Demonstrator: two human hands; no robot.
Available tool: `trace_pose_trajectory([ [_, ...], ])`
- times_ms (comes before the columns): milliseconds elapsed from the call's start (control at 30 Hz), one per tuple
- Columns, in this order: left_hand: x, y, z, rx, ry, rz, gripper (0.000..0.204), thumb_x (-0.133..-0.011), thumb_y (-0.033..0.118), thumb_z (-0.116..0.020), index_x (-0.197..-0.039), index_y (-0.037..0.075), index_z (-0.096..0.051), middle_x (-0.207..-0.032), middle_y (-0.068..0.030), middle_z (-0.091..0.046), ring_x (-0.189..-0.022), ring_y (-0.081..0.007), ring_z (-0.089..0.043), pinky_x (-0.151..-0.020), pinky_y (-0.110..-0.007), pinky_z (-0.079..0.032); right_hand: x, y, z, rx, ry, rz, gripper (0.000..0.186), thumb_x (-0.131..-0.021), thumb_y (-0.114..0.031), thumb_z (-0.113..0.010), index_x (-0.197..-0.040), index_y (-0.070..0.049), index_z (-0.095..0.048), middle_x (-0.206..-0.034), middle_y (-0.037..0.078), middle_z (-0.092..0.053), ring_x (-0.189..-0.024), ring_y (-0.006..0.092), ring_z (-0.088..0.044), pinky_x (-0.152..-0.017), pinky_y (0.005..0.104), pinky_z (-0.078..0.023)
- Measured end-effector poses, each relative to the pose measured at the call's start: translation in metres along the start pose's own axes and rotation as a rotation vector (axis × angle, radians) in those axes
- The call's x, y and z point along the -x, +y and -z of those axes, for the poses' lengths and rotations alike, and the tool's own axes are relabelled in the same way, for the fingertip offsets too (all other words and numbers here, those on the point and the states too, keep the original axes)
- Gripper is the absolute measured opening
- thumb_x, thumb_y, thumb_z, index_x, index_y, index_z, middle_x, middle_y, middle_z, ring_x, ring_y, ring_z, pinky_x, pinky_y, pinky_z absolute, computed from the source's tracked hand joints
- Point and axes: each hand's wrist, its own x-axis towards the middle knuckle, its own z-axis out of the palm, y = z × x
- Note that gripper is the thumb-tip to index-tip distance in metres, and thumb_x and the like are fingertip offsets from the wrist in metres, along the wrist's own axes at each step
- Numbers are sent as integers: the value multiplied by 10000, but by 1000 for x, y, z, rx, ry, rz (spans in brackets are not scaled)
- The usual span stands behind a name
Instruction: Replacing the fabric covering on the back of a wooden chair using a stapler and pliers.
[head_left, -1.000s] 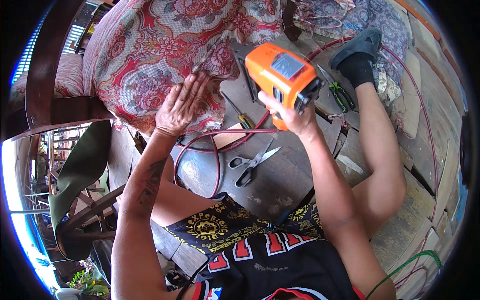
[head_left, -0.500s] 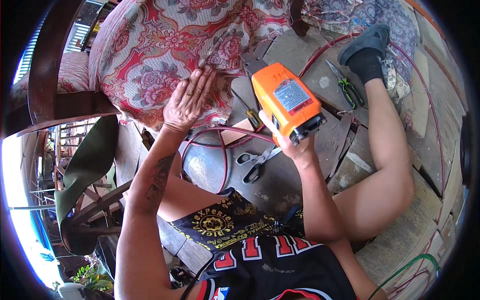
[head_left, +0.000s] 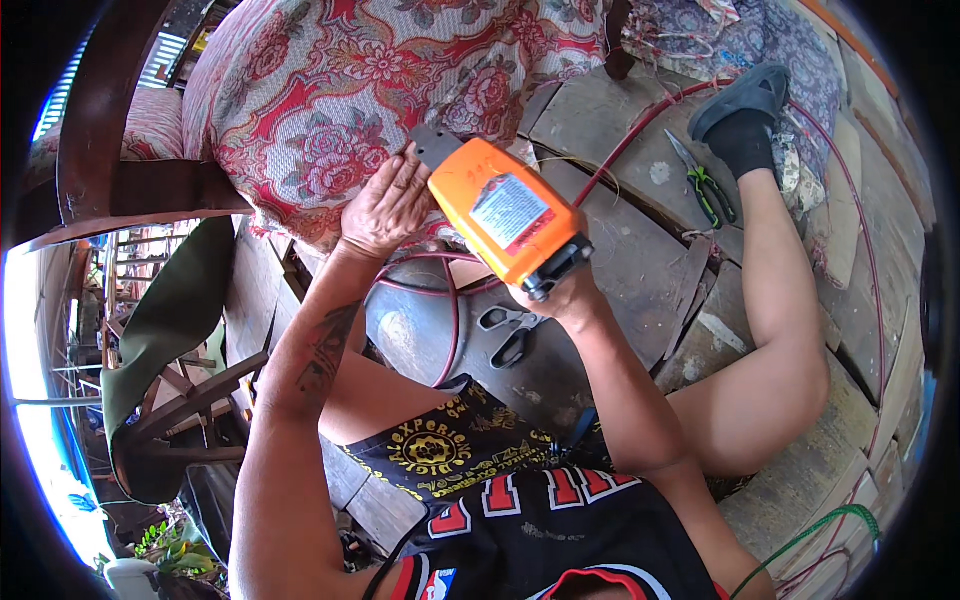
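Note:
My right hand [head_left: 562,302] is closed round the grip of an orange staple gun [head_left: 478,168], mostly hidden beneath its body. The gun's dark nose points up and left, against or just above the edge of a red-and-cream floral upholstery fabric [head_left: 350,130]. My left hand [head_left: 380,218] lies flat on that fabric, fingers stretched out together, its fingertips next to the nose. Whether the nose touches the cloth cannot be told. The fabric covers a dark wooden chair frame [head_left: 160,190]. Below the gun, grey-handled scissors [head_left: 512,350] rest on a dark rounded surface.
A red hose [head_left: 640,128] runs across the wooden floor [head_left: 640,260]. Green-and-black pliers [head_left: 708,192] lie near my sandalled foot [head_left: 745,105]. Dark green sheet material [head_left: 175,310] hangs at the left over wooden pieces. A green rope [head_left: 820,520] is at the lower right.
My right hand has brought the staple gun left and up, its nose now beside my left fingertips. My left hand has shifted slightly right and down, still flat on the fabric.

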Motion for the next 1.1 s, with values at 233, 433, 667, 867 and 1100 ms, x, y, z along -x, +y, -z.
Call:
trace_pose_trajectory([
  [233,1,-1,-2,-30,-61,-36,370,-901,268,-570,-1187,66,-689,-1252,-65,-677,-1286,-231,-596,-1147,-402,-405,-8,1,-8,78,-89,20,729,-656,-222,-932,-1261,-60,-560,-1140,117,-538,-1048,240,-609,-898,381,-503],
  [433,1,0,-3,28,-20,-23,350,-899,277,-563,-1164,92,-699,-1261,-50,-677,-1316,-240,-577,-1167,-408,-379,-4,11,-11,140,-95,79,601,-662,-225,-895,-1179,-101,-615,-1101,121,-605,-1024,309,-613,-895,393,-505],
  [667,-2,-2,2,-11,-18,-29,385,-917,250,-521,-1244,97,-655,-1363,-52,-623,-1358,-236,-535,-1190,-406,-344,-16,-1,-4,280,-186,89,284,-729,-208,-772,-988,-138,-678,-955,31,-691,-925,272,-647,-876,428,-451],
  [867,-19,-7,16,-125,-41,-27,479,-983,266,-451,-1420,106,-565,-1493,-28,-539,-1412,-180,-481,-1223,-382,-269,-24,-44,32,214,-131,-140,255,-825,-108,-775,-1052,-33,-689,-1010,105,-718,-952,287,-688,-863,412,-514],
  [1100,-21,-4,24,32,-52,77,526,-943,203,-480,-1448,69,-533,-1519,-34,-518,-1419,-174,-471,-1199,-349,-310,-50,-38,78,639,-95,-687,410,-846,-288,-695,-1119,10,-624,-965,240,-719,-914,459,-688,-813,516,-538],
])
